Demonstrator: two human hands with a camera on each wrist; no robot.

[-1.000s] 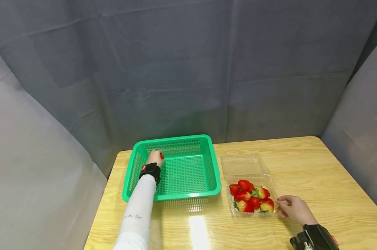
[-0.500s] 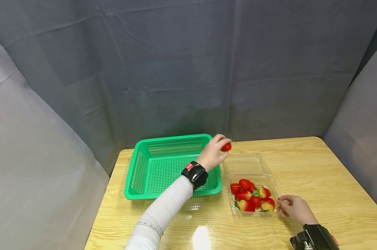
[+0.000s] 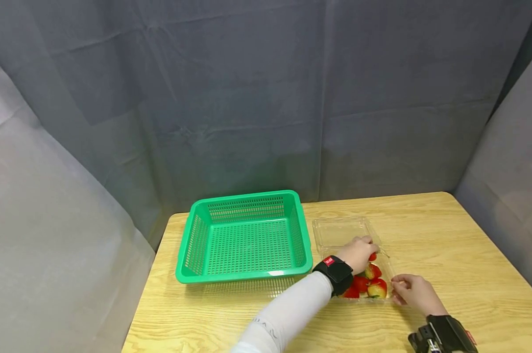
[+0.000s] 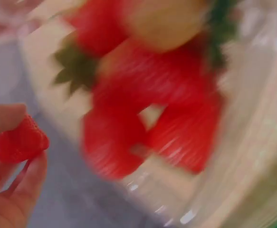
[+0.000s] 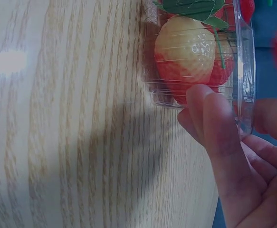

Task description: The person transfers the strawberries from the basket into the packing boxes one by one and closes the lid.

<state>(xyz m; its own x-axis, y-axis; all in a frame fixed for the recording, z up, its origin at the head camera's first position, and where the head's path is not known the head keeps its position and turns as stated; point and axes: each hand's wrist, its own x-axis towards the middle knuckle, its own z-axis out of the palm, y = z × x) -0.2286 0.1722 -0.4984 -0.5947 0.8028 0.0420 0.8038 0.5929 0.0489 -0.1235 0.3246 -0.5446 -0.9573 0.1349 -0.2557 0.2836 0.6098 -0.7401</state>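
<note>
My left hand pinches a red strawberry between thumb and fingers, over the far part of a clear plastic clamshell box. Several strawberries lie in the box, some red, some partly pale yellow with green leaves. In the head view my left hand and wrist hide part of them. The left wrist view is blurred over the fruit in the box. At the box's near right corner my right hand pinches the rim, with fingers on both sides of the wall, as the right wrist view shows.
A green plastic basket with a slotted floor stands left of the box. The box's clear lid lies folded back behind it on the wooden table. Grey cloth hangs behind and at both sides.
My left hand has moved right with the strawberry, from inside the green basket, past its far right corner, to over the clear box. My right hand has stayed at the box's corner.
</note>
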